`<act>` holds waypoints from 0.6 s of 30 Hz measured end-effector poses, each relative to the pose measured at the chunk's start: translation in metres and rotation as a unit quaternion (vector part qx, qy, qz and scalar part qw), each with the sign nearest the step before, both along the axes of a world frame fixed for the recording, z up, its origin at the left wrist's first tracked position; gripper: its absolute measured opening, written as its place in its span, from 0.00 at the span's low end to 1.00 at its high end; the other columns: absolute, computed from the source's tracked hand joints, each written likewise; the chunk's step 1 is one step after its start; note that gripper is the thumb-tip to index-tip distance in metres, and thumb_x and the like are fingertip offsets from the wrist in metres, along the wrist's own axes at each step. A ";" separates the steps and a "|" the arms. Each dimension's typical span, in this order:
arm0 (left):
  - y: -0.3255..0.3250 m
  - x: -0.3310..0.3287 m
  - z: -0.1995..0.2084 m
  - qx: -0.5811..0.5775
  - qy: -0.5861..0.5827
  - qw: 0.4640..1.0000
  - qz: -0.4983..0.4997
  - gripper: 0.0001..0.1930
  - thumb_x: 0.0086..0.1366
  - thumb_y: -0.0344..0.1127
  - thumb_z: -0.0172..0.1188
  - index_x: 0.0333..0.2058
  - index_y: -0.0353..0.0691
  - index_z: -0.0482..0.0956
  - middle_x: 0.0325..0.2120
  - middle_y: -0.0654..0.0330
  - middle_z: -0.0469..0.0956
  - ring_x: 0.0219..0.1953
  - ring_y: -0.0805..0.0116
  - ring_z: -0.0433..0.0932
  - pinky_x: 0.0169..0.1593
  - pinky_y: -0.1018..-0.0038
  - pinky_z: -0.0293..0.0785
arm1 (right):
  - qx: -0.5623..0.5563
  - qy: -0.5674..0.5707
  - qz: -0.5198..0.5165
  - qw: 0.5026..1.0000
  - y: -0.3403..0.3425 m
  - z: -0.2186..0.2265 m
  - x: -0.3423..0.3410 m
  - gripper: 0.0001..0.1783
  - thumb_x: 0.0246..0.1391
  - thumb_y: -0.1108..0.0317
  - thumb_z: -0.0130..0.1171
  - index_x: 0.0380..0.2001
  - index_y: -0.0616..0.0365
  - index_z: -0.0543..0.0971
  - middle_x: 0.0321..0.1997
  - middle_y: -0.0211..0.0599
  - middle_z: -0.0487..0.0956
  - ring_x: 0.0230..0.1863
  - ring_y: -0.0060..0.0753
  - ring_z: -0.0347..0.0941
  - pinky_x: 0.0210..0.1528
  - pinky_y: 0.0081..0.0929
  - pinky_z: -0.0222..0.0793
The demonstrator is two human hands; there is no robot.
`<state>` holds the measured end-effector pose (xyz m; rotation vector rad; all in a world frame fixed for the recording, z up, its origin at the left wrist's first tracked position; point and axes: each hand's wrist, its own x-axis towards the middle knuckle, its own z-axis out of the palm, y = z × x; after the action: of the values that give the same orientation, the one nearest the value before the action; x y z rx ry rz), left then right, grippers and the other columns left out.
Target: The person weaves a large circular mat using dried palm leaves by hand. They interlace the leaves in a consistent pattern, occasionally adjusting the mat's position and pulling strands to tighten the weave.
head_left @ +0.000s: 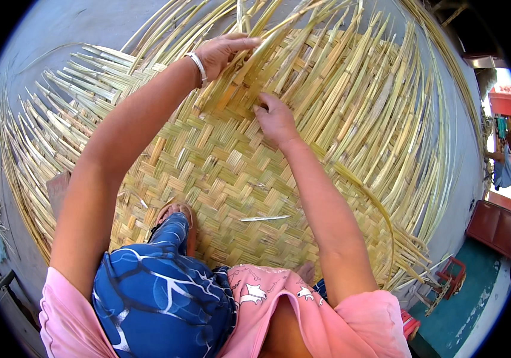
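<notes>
Past your pink shirt (366, 322), your left hand (221, 55) grips raised split-cane strips (274, 49); your right hand (276, 122), apart, shows no clear hold. You're likely weaving the mat (225, 161); next, tuck one crosswise.

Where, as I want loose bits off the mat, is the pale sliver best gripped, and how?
Probably pinch the sliver at its middle, coming from above and closing across its narrow width: it looks thin and nearly straight, lying roughly left to right on the mat, with nothing over it.
</notes>
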<state>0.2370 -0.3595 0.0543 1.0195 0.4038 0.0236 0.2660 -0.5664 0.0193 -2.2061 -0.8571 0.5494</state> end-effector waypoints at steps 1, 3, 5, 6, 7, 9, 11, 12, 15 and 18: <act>0.007 -0.003 -0.003 -0.014 -0.020 0.998 0.064 0.22 0.52 0.48 0.67 0.42 0.44 0.75 0.31 0.65 0.74 0.36 0.74 0.74 0.38 0.73 0.73 | -0.004 0.005 -0.003 1.000 0.000 -0.004 0.002 0.19 0.51 0.64 0.55 0.47 0.59 0.74 0.45 0.50 0.75 0.47 0.49 0.71 0.49 0.36 0.66; 0.021 -0.014 -0.001 -0.076 -0.016 0.988 0.131 0.17 0.54 0.47 0.66 0.38 0.47 0.75 0.31 0.68 0.75 0.38 0.75 0.73 0.41 0.73 0.67 | -0.012 0.016 -0.008 1.000 0.001 -0.010 0.006 0.20 0.51 0.63 0.55 0.47 0.59 0.74 0.45 0.50 0.76 0.46 0.48 0.73 0.49 0.34 0.67; 0.037 -0.030 -0.008 -0.118 -0.033 0.980 0.156 0.16 0.57 0.45 0.63 0.40 0.45 0.74 0.37 0.61 0.77 0.43 0.68 0.74 0.44 0.68 0.68 | -0.025 0.031 -0.023 0.999 0.003 -0.009 0.007 0.21 0.50 0.62 0.56 0.48 0.58 0.74 0.43 0.49 0.78 0.44 0.46 0.74 0.48 0.34 0.67; 0.043 -0.038 -0.010 -0.131 -0.031 0.975 0.176 0.16 0.57 0.45 0.63 0.40 0.44 0.74 0.37 0.60 0.77 0.43 0.67 0.74 0.46 0.66 0.69 | -0.032 0.038 -0.030 0.998 0.005 -0.008 0.007 0.22 0.50 0.62 0.56 0.48 0.58 0.73 0.41 0.48 0.78 0.43 0.46 0.75 0.48 0.34 0.68; 0.048 -0.045 -0.012 -0.144 -0.030 0.970 0.195 0.16 0.57 0.44 0.63 0.40 0.43 0.74 0.37 0.59 0.77 0.43 0.65 0.75 0.47 0.65 0.69 | -0.023 0.074 -0.054 0.996 0.007 -0.014 0.009 0.19 0.50 0.62 0.56 0.44 0.58 0.75 0.39 0.45 0.79 0.41 0.43 0.76 0.46 0.33 0.69; 0.053 -0.056 -0.014 -0.171 -0.017 0.948 0.267 0.16 0.58 0.41 0.63 0.40 0.40 0.73 0.36 0.56 0.76 0.42 0.63 0.76 0.48 0.64 0.73 | -0.040 0.093 -0.062 0.993 0.010 -0.017 0.013 0.16 0.50 0.62 0.55 0.41 0.58 0.75 0.37 0.44 0.79 0.39 0.43 0.76 0.45 0.34 0.69; 0.054 -0.068 -0.017 -0.152 0.025 0.942 0.297 0.15 0.58 0.40 0.63 0.40 0.40 0.72 0.36 0.57 0.76 0.40 0.65 0.77 0.42 0.68 0.76 | -0.075 0.047 -0.056 0.994 0.014 -0.014 0.009 0.12 0.50 0.63 0.54 0.35 0.58 0.74 0.34 0.43 0.79 0.38 0.46 0.75 0.42 0.37 0.69; 0.055 -0.075 -0.019 -0.142 0.045 0.938 0.312 0.15 0.58 0.39 0.63 0.40 0.40 0.72 0.36 0.57 0.76 0.39 0.65 0.78 0.40 0.70 0.77 | -0.095 0.010 -0.039 0.995 0.017 -0.008 0.006 0.11 0.50 0.63 0.54 0.35 0.58 0.74 0.34 0.44 0.79 0.38 0.47 0.75 0.42 0.38 0.69; 0.071 -0.092 -0.039 -0.076 0.083 0.959 0.260 0.13 0.57 0.37 0.64 0.38 0.39 0.72 0.32 0.59 0.76 0.33 0.67 0.79 0.34 0.74 0.79 | -0.147 -0.073 0.005 0.986 0.023 0.004 0.002 0.09 0.50 0.65 0.54 0.35 0.55 0.74 0.36 0.47 0.79 0.38 0.51 0.74 0.41 0.42 0.69; 0.082 -0.102 -0.051 0.010 0.118 0.960 0.253 0.13 0.57 0.36 0.64 0.36 0.38 0.72 0.30 0.59 0.76 0.32 0.68 0.79 0.33 0.76 0.79 | -0.163 -0.150 0.030 0.975 0.026 0.011 -0.009 0.08 0.51 0.67 0.53 0.34 0.55 0.75 0.38 0.47 0.77 0.38 0.51 0.75 0.41 0.42 0.70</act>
<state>0.1353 -0.2771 0.0034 0.9182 0.8783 0.3686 0.2566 -0.5406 0.0302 -2.6175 -1.0527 0.4122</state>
